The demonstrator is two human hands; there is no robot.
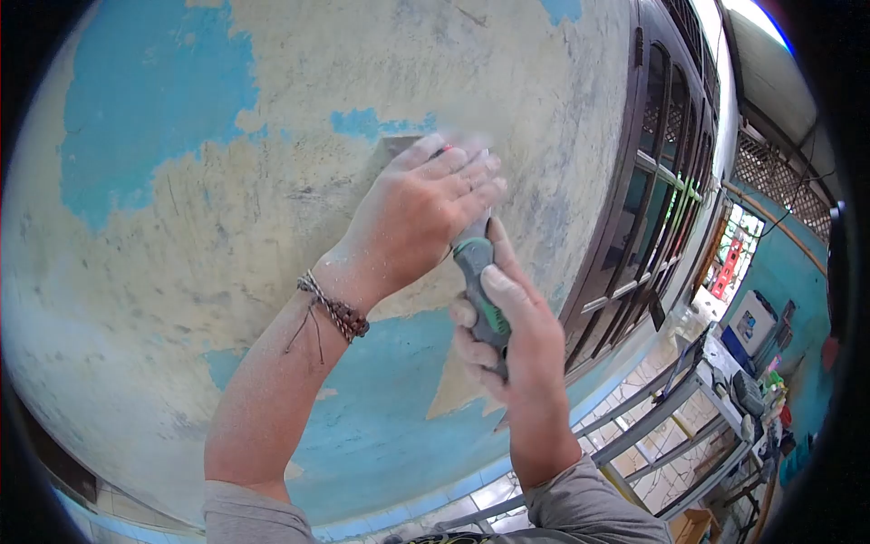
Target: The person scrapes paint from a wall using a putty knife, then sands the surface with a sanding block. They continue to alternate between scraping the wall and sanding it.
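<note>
My right hand [530, 317] is wrapped around the grey-and-green handle of a paint scraper [475, 261]. Over the scraper's head lies my left hand [408, 213], its fingers closed across the tool and pressing it towards the wall. A corner of the flat metal blade [397, 143] shows beside the left fingertips; the rest is hidden under that hand. Pale dust coats both hands. The wall [299, 54] is cream and patchy, with blue paint [163, 109] left in ragged areas, one strip of it just above the blade.
A dark wooden window [654, 163] with bars stands to the right of my hands. Further right, a grey metal frame table [657, 426] carries assorted items. A white tiled floor [634, 435] shows below, and a blue-green wall [788, 281] rises behind the table.
</note>
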